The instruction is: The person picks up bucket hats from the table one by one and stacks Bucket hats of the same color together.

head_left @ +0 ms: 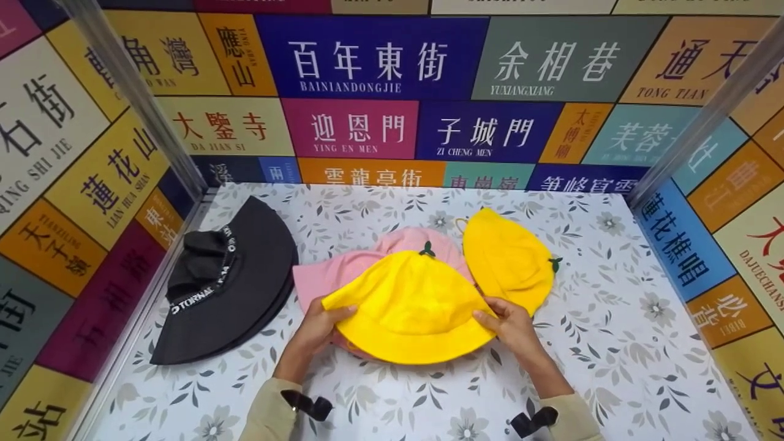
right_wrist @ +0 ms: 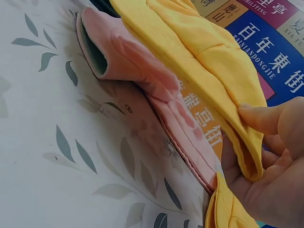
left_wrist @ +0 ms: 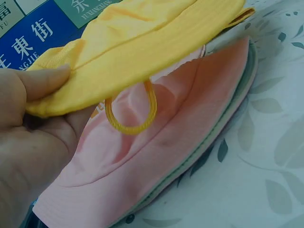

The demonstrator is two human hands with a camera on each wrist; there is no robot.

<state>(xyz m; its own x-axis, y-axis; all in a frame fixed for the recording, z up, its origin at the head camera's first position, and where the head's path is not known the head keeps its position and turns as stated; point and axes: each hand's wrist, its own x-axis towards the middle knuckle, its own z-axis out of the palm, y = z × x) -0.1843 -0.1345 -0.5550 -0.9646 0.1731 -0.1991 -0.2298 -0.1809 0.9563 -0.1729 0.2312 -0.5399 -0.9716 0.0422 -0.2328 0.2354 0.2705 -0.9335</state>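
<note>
Both hands hold a yellow bucket hat (head_left: 416,300) with a small green leaf tuft on its crown. My left hand (head_left: 318,321) pinches the left end of the brim, thumb on top. At the right end, my right hand (head_left: 508,321) pinches the brim the same way. In the left wrist view the hat is raised above a pink hat (left_wrist: 142,142), and a yellow cord loop (left_wrist: 130,129) hangs below its brim. The pink hat lies on the table, partly hidden in the head view by the yellow one.
A second yellow hat (head_left: 508,263) with a green leaf lies folded at the right. Black hats (head_left: 257,288) with a white-lettered band lie at the left. The table (head_left: 612,367) has a leaf-and-flower pattern. Printed sign panels (head_left: 367,58) stand around it.
</note>
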